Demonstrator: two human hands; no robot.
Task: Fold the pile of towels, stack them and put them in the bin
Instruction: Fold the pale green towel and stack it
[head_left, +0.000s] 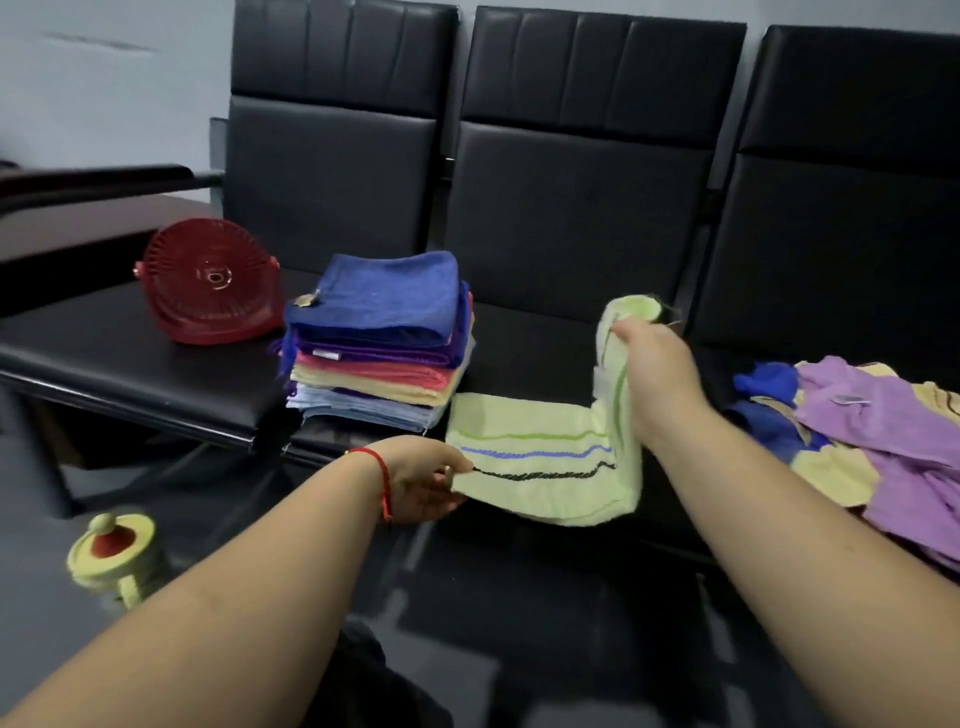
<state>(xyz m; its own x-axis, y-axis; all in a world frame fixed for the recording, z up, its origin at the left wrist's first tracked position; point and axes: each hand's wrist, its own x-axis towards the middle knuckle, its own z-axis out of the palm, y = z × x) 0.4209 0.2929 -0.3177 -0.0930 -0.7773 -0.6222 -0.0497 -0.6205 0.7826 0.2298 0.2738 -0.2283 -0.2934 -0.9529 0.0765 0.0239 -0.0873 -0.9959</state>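
A pale yellow-green towel (530, 457) with green, blue and black stripes lies on the middle seat of a black bench. My left hand (423, 480) pinches its near left corner. My right hand (657, 376) grips the towel's right end and lifts it upright above the seat. A stack of folded towels (382, 340), blue on top, stands to the left of it. An unfolded pile of purple, yellow and blue towels (872, 441) lies on the right seat. A red basket (208, 283) lies on its side at the far left of the bench.
The black bench (566, 223) has three padded backs behind the seats. A yellow-and-red lidded container (111, 553) stands on the dark floor at the lower left. A dark armrest and desk edge (98, 182) run along the left.
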